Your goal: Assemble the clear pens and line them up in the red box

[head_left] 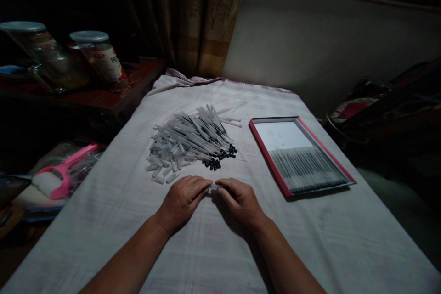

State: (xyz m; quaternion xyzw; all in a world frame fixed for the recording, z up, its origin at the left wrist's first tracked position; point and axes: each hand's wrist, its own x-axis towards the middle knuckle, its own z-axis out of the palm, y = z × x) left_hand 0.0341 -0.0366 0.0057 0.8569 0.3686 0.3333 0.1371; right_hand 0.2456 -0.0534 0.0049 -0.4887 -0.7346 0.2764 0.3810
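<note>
The left hand (182,200) and right hand (241,200) lay palms down on the white cloth (120,220), fingers close together and fingertips meeting. Whether anything small was pinched between them could not be told. Just beyond sat a loose pile of clear pen tubes (193,140), with black tips (215,164) scattered at its near edge. A careless sweep of a wrist would likely roll these off the cloth into the dark. To the right, apart from the pile, a red-rimmed tray (267,154) held pens in a neat row. Two lidded jars (99,59) stood on a wooden shelf (103,98) at left, with a curtain (206,18) and a pale wall (310,46) behind.
</note>
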